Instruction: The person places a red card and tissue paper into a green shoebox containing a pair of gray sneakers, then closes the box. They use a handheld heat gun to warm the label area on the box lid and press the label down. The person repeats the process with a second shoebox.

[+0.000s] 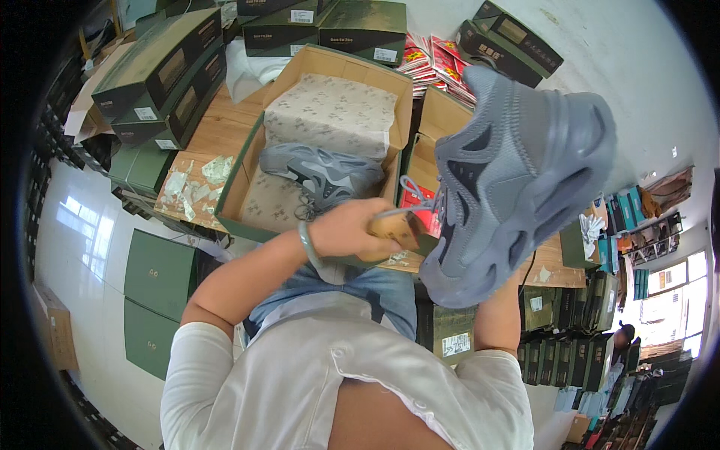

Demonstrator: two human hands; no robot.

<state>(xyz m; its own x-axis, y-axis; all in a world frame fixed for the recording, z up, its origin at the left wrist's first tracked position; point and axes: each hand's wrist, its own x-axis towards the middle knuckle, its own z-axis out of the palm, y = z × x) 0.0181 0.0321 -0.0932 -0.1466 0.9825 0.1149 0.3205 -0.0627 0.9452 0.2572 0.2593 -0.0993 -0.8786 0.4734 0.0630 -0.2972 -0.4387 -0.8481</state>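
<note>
At the frame's centre, the left hand has its grip clamped on a brown card; right of centre, a grey shoe hides the right hand, grip unreadable.

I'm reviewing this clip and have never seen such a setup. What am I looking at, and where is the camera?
There is no machine here: a person works with bare hands. The single picture comes from a wide fisheye camera on their head, looking down, so straight edges bend near its rim.

On the wooden table stands an open green box, with a gray shoe lying on patterned paper. The left hand grips a small tan tag-like piece. A second gray shoe is raised close to the camera, apparently by the right hand, which is hidden behind it.
</note>
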